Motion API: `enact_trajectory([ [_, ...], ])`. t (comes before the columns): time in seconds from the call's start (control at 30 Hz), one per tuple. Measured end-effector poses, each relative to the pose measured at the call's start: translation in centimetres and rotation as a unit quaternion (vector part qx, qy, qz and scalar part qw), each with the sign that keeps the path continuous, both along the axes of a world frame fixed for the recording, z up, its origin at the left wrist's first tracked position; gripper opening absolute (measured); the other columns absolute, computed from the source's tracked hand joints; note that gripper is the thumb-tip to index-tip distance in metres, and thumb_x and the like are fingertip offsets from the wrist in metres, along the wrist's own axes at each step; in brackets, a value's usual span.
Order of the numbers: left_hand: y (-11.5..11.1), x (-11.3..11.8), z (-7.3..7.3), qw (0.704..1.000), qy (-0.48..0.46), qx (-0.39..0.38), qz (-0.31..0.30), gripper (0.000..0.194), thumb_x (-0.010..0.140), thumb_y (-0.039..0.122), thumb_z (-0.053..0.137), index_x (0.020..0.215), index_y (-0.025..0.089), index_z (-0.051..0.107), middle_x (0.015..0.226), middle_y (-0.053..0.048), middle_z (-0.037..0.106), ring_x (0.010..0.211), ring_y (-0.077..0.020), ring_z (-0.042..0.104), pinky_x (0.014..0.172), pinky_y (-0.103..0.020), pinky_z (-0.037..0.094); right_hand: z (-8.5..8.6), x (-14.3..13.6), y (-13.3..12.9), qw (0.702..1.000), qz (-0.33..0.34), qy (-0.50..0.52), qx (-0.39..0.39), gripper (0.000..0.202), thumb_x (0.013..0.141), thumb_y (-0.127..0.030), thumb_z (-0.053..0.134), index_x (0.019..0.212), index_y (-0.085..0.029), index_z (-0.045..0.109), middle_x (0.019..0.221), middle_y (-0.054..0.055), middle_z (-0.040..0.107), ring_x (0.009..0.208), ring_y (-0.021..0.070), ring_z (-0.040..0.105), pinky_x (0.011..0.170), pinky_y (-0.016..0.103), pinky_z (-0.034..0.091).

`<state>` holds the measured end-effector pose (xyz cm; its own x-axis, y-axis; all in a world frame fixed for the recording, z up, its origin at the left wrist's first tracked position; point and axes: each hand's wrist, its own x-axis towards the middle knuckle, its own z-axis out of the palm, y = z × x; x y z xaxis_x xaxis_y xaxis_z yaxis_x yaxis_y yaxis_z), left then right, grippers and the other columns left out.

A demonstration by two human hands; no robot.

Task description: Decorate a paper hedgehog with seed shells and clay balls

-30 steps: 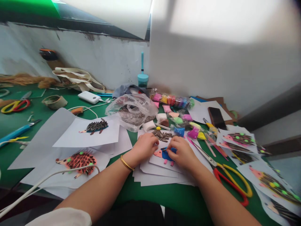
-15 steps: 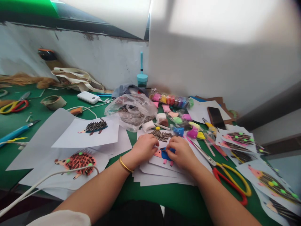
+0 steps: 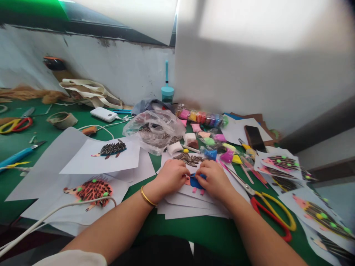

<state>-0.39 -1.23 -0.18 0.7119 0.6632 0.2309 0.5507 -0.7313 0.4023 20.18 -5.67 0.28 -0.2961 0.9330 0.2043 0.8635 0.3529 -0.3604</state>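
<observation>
1. The left hand [image 3: 172, 174] has its fingers curled together at the head end of a blue hedgehog figure [image 3: 196, 182]; whether it grips anything cannot be told.
2. The right hand [image 3: 215, 178] pinches what looks like a small dark seed [image 3: 193, 175] between thumb and forefinger, over the figure's blue back.
3. The figure, with a pink head and pink feet, is on the top sheet of a paper stack [image 3: 185, 210] between the hands, partly covered by their fingers.
4. Just beyond the hands, a loose seed pile [image 3: 188, 159] lies on white paper.
5. Behind that, a crumpled clear plastic bag [image 3: 161, 122] holds more striped seeds, visible through its film.
6. A long clear sleeve [image 3: 203, 118] contains coloured lumps in a row: pink, yellow, red, purple and blue among them.
7. In front of the sleeve lie small clear packets, including a blue packet [image 3: 210, 154], a magenta packet [image 3: 227, 155] and a white packet [image 3: 174, 148], each with one soft-looking lump inside.
8. A light-blue cup [image 3: 167, 94] stands upright near the wall at the back of the green table [image 3: 155, 229]; its contents cannot be made out.
</observation>
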Motion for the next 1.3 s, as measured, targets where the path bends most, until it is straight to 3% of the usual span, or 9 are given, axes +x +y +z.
enact_trajectory([
  [0.3, -0.9, 0.1, 0.6, 1.000, 0.017, -0.006, -0.011, 0.019, 0.082, 0.018, 0.061, 0.081, 0.028, 0.077, 0.083, -0.001, 0.069, 0.085, -0.0180, 0.060, 0.084, -0.036, 0.039, -0.1, 0.1, 0.0, 1.000, -0.001, -0.003, 0.008, 0.011, 0.082, -0.018, 0.065, 0.076, -0.022, 0.074, 0.092, 0.006, 0.066, 0.090, 0.0216, 0.055, 0.080, 0.036, 0.038],
  [0.63, -0.9, 0.5, 0.0, 0.999, 0.036, 0.009, -0.006, 0.017, 0.084, 0.023, 0.061, 0.081, 0.026, 0.077, 0.080, -0.003, 0.067, 0.083, -0.0188, 0.059, 0.080, -0.037, 0.038, -0.2, 0.1, 0.0, 1.000, 0.000, -0.012, 0.013, 0.010, 0.083, -0.019, 0.066, 0.078, -0.022, 0.074, 0.093, 0.006, 0.066, 0.090, 0.0221, 0.054, 0.080, 0.037, 0.037],
  [1.3, -1.1, 0.8, 0.7, 0.998, 0.061, -0.002, 0.005, 0.018, 0.086, 0.024, 0.061, 0.085, 0.027, 0.078, 0.084, -0.003, 0.070, 0.083, -0.0193, 0.060, 0.078, -0.038, 0.040, -0.3, 0.2, 0.2, 1.000, 0.006, -0.019, 0.011, 0.011, 0.082, -0.018, 0.066, 0.078, -0.023, 0.075, 0.093, 0.006, 0.066, 0.090, 0.0218, 0.055, 0.080, 0.036, 0.038],
])
